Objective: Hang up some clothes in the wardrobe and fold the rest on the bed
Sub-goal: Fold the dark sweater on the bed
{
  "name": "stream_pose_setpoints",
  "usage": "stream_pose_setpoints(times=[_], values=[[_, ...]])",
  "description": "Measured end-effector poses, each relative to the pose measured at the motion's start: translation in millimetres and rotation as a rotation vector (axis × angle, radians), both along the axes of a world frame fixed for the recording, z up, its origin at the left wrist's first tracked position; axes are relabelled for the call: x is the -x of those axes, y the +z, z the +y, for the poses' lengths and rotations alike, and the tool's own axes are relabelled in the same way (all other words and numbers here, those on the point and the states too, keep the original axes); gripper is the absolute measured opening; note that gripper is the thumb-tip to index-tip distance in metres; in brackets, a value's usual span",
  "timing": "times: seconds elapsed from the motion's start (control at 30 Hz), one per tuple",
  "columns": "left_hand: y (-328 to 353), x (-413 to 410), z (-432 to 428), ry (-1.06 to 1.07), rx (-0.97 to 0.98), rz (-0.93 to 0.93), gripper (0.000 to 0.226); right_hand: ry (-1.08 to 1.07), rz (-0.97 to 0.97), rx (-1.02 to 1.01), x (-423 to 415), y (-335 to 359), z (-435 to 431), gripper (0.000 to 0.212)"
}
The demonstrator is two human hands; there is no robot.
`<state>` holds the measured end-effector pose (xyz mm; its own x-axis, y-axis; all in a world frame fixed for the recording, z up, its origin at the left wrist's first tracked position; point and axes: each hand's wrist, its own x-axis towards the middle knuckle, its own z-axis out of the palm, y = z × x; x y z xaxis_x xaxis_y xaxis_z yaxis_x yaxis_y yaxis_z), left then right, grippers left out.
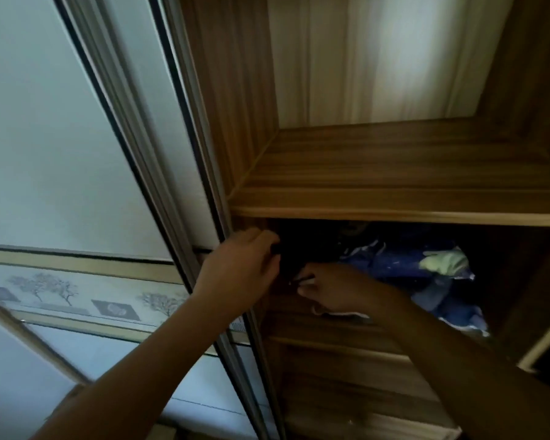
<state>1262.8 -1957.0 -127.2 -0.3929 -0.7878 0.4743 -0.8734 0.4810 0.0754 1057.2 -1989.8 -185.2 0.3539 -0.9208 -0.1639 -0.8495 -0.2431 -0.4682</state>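
Though the compartment is dim, my left hand (245, 265) curls its fingers (262, 240) round the dark garment (302, 249) just under the wardrobe shelf (394, 198), while my right hand (334, 292) sits lower, just beside it, grip unclear.

Open wardrobe (235, 90): room above the upper shelf (394, 173); below it, blue clothes (404, 268) fill the right, a dark garment (302, 246) the left, sliding door (185, 173) edging the opening's left side

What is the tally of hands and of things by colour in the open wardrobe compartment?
Hands: 2 (left hand, right hand)
Black garment: 1
Blue fabric: 1
White thing under right hand: 1
Total: 5
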Motion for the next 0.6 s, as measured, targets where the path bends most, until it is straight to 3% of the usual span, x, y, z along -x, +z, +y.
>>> stream_pose_setpoints(times=[0.1, 0.2, 0.37, 0.6], values=[[-38, 17, -14, 0.014, -0.331, -0.101, 0.036, -0.072, 0.103, 0.010, 47, -2, 22, 0.027], [-63, 45, -21, 0.000, -0.476, -0.133, 0.047, -0.182, 0.132, 0.024, 88, -14, 46, 0.037], [-88, 108, -14, -0.075, -0.590, -0.148, 0.047, -0.329, 0.168, -0.030, 147, -43, 81, 0.046], [-112, 207, -2, -0.206, -0.553, -0.317, 0.047, -0.490, 0.230, -0.064, 214, -70, 135, 0.051]])
